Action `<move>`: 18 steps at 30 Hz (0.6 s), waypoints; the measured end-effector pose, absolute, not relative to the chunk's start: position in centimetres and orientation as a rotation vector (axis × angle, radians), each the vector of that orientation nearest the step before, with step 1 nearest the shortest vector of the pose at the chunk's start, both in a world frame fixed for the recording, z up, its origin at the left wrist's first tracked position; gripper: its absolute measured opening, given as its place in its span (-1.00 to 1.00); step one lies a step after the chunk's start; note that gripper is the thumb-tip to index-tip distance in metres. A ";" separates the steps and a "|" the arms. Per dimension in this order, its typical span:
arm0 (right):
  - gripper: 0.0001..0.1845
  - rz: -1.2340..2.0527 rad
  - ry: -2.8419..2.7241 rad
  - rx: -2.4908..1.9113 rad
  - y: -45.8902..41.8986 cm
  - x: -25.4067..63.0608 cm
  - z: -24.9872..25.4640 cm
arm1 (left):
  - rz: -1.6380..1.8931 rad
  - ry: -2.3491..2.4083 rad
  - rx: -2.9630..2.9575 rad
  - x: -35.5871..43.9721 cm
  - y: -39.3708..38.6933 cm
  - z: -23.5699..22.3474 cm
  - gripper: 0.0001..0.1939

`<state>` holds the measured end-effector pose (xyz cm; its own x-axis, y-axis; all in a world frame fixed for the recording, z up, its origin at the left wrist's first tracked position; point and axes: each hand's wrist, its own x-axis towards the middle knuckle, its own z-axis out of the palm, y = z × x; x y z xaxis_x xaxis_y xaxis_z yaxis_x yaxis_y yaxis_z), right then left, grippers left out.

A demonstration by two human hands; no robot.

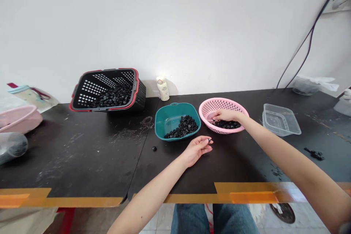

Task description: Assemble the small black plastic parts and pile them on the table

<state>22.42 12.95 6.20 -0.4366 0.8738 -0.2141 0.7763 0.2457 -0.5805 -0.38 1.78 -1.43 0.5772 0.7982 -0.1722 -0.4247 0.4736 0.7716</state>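
My left hand (pixel 197 148) rests on the black table (pixel 90 153) in front of the teal bowl (pixel 164 119), its fingertips pinched on a small dark part (pixel 209 140). Several small black round parts (pixel 183 126) lie heaped in the teal bowl. My right hand (pixel 225 115) reaches into the pink basket (pixel 208 106), fingers curled down onto the black parts (pixel 227 124) at its bottom. What the right fingers hold is hidden.
A tilted black and red crate (pixel 108 89) holds more black parts at the back left. Nearby: a small white bottle (pixel 162 88), a clear plastic tub (pixel 280 119), one loose black part (pixel 154 148), a pink bowl (pixel 19 117) far left, black bits (pixel 314 153) right.
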 end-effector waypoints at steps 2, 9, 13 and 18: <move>-0.61 1.125 -2.164 -1.482 11.4 22.5 6.8 | 0.866 0.620 0.816 -0.1 1.4 -1.3 -0.69; -0.78 1.764 -0.913 -0.883 3.1 19.2 6.4 | 1.375 0.925 1.326 0.3 -0.7 -0.8 -0.73; -0.89 1.787 -0.519 -0.873 0.6 16.1 4.8 | 1.515 1.053 1.574 -0.4 -0.9 -0.4 -0.78; -0.97 1.821 -0.298 -0.943 0.5 14.2 3.2 | 1.531 1.094 1.747 -0.7 -0.6 -0.2 -0.80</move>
